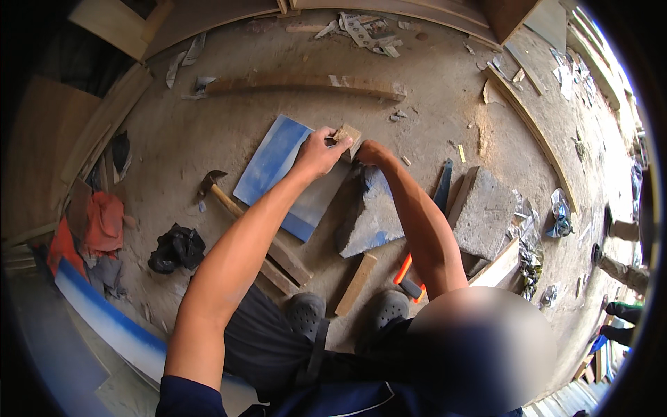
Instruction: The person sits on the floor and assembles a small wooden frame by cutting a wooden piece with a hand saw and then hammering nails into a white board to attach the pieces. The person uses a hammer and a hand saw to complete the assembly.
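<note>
In front of me, my left hand (322, 154) is closed round a short wooden block (349, 136), its fingers and thumb on the block's sides. My right hand (375, 153) is curled shut beside the block's lower right side; whatever its fingers hold is hidden behind the hand. Below the left hand lies a flat blue-and-white board (272, 154) on the floor. A broken concrete chunk (368, 215) with blue patches sits under my right forearm.
A claw hammer (219, 194) lies at left, near a black plastic bag (177, 248). Right of my right arm are a saw blade (443, 184) and a concrete block (485, 212). A long timber (306, 85) lies beyond the board. Other people's legs show at far right.
</note>
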### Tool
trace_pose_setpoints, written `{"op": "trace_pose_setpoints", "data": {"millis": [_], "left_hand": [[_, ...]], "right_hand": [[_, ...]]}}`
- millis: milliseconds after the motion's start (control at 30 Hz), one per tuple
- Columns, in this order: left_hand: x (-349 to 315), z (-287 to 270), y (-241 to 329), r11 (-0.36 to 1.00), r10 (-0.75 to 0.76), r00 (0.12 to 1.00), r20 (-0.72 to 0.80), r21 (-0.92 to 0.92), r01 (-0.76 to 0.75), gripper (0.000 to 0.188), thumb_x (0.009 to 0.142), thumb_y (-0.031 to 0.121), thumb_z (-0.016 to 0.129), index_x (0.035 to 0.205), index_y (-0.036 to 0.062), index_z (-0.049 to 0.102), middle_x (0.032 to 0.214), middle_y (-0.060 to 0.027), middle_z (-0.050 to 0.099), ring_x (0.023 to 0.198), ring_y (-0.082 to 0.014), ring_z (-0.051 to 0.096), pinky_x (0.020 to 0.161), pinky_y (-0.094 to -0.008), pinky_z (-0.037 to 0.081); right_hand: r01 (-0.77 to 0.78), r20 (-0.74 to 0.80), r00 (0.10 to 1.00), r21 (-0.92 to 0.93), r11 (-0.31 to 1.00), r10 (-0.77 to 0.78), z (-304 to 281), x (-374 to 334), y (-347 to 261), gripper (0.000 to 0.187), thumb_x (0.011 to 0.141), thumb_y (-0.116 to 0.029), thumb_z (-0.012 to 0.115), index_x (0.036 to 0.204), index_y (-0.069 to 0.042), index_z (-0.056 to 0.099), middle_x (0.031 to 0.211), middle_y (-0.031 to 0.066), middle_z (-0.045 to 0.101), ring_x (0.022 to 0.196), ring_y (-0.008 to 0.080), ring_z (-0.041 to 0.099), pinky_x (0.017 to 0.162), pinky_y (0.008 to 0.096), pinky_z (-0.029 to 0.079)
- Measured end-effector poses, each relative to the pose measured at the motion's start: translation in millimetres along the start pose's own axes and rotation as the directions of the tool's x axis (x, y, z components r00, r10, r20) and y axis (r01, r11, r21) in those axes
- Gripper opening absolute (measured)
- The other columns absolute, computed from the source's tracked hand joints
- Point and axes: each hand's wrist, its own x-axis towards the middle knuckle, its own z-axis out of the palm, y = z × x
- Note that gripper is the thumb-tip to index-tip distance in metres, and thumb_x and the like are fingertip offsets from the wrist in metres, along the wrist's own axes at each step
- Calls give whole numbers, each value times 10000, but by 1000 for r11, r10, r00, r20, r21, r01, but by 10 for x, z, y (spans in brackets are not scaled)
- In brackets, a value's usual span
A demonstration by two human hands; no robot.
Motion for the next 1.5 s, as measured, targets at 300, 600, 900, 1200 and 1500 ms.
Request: {"op": "trace_pose_setpoints", "data": {"millis": [300, 600, 900, 1200, 1500], "left_hand": [[29, -65, -47, 1000, -18, 997, -70, 11, 19, 572, 863, 356, 690, 1276, -8, 537, 1126, -201, 639, 1032, -227, 614, 853, -342, 487], [80, -34, -85, 1000, -19, 998, -56, -23, 17, 612, 814, 367, 715, 1305, 63, 513, 1216, -210, 608, 1133, -319, 590, 935, -396, 469], [-32, -40, -25, 995, 22, 997, -75, 103, -14, 556, 842, 323, 697, 1306, 69, 525, 1159, -201, 630, 1107, -285, 604, 916, -387, 480], [-176, -4, 52, 988, 59, 990, -132, 146, -40, 506, 879, 342, 629, 1320, 121, 515, 1203, -190, 616, 1094, -344, 600, 931, -410, 470], [-329, -111, 174, 962, -51, 995, -86, 262, 72, 580, 880, 376, 612, 1332, 49, 454, 1154, -248, 619, 1081, -407, 590, 930, -443, 466]], "right_hand": [[139, -50, 989, -16, 990, -139, -9, -238, -124, 536, 693, -400, 736, 1115, -77, 664, 1070, 155, 689, 1018, 298, 664, 828, 410, 531], [3, -226, 974, -34, 999, -11, -19, -506, -217, 590, 616, -536, 790, 1020, -114, 710, 1009, 115, 710, 956, 290, 681, 791, 409, 540], [1, -296, 955, -73, 997, -22, 38, -539, -233, 525, 644, -500, 776, 979, -100, 722, 994, 123, 710, 959, 287, 679, 811, 417, 525], [-28, -350, 937, -135, 990, -21, 96, -539, -296, 324, 707, -335, 696, 940, -112, 731, 994, 106, 714, 986, 264, 669, 864, 420, 433], [-119, -390, 919, -155, 981, 50, 223, -554, -389, 354, 743, -374, 670, 992, -129, 724, 1056, 95, 699, 1090, 255, 612, 958, 452, 354]]}}
